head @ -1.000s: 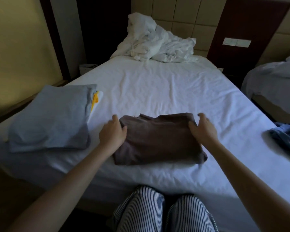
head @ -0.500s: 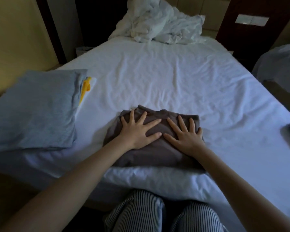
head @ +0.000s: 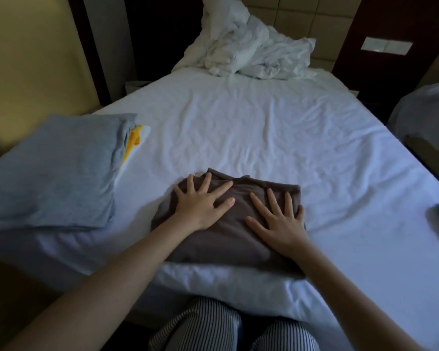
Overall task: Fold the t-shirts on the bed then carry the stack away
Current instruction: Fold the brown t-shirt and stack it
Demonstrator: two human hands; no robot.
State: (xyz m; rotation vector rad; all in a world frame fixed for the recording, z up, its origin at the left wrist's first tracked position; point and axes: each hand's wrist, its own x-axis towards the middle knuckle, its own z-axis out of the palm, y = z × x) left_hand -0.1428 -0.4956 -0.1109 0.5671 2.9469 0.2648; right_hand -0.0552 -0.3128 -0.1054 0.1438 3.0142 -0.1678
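A folded brown cotton t-shirt (head: 236, 224) lies at the near edge of the white-sheeted bed (head: 276, 138), about midway along that edge. The left hand (head: 200, 203) lies flat on the shirt's left half, fingers straight and spread, pressing the cloth down. The right hand (head: 279, 221) lies flat on the right half in the same way, fingers fanned out and holding nothing; the two hands are close but apart. At the bed's near left corner sits a stack of folded shirts with a light grey t-shirt (head: 56, 173) on top (a strip of yellow fabric (head: 133, 138) shows at its right side). A crumpled white duvet (head: 249, 51) is heaped at the far edge against the padded headboard (head: 302, 19). Striped trousers (head: 228, 328) show below the near edge.
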